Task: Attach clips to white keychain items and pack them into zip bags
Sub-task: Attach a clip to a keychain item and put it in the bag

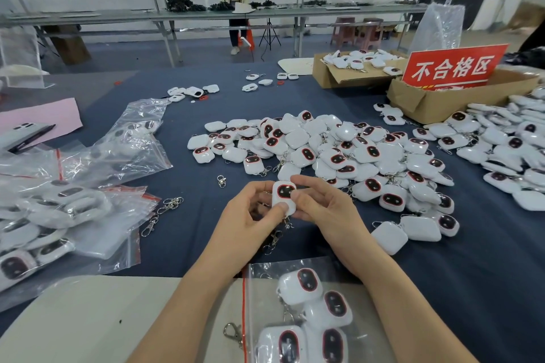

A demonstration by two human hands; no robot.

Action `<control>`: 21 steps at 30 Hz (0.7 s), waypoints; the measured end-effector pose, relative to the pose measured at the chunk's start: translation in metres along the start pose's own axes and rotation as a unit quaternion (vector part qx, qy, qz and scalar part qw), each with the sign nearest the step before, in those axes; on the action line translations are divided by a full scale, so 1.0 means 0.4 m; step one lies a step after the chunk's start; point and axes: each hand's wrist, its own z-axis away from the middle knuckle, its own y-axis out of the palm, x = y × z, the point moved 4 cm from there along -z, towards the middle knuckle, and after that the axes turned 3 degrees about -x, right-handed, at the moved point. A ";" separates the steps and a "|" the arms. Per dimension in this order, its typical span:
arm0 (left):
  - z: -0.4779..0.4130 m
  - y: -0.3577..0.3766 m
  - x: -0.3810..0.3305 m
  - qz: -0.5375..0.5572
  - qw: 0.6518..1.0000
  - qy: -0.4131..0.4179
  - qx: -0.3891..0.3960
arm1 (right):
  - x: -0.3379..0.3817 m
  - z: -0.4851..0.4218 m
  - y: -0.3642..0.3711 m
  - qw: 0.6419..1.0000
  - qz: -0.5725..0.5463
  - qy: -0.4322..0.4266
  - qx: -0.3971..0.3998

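While both hands pinch one white keychain item (283, 197), left hand (256, 216) thumb on its lower edge, right hand (321, 209) fingers over top, zip bag (298, 315) just below grip, loose pile (339, 150) beyond.

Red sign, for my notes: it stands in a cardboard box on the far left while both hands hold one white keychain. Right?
No: the head view shows the red sign in a cardboard box on the far right. The left hand and right hand hold one white keychain.
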 end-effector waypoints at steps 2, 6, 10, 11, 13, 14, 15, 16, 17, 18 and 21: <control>0.003 0.000 -0.007 0.016 1.000 0.009 0.003 | -0.003 -0.002 -0.003 1.000 -0.007 0.004 -0.017; 0.003 0.001 -0.011 -0.002 1.000 0.023 0.013 | -0.002 -0.003 -0.002 0.999 -0.027 0.018 -0.015; 0.002 0.001 -0.008 -0.007 1.000 0.016 -0.009 | 0.003 0.009 0.016 0.995 -0.043 0.012 0.087; 0.001 0.003 -0.008 -0.009 1.000 0.012 -0.012 | 0.004 0.011 0.018 0.993 -0.056 0.011 0.106; 0.000 0.004 -0.008 -0.019 1.000 0.006 -0.009 | 0.002 0.012 0.017 0.989 -0.076 0.011 0.128; -0.001 0.004 -0.009 -0.027 1.000 0.007 -0.006 | 0.001 0.011 0.016 0.988 -0.082 0.011 0.134; -0.001 0.004 -0.009 -0.036 0.999 0.009 -0.001 | 0.000 0.011 0.016 0.987 -0.085 0.010 0.138; 0.000 0.005 -0.008 -0.044 0.999 0.011 0.004 | 0.000 0.010 0.016 0.986 -0.085 0.008 0.140; 0.001 0.007 -0.007 -0.050 0.999 0.012 0.010 | 0.000 0.010 0.017 0.986 -0.085 0.007 0.141; 0.003 0.009 -0.005 -0.055 0.998 0.012 0.014 | -0.001 0.010 0.018 0.986 -0.085 0.007 0.141; 0.005 0.010 0.002 -0.063 0.998 0.013 0.014 | -0.004 0.006 0.015 0.988 -0.094 0.015 0.120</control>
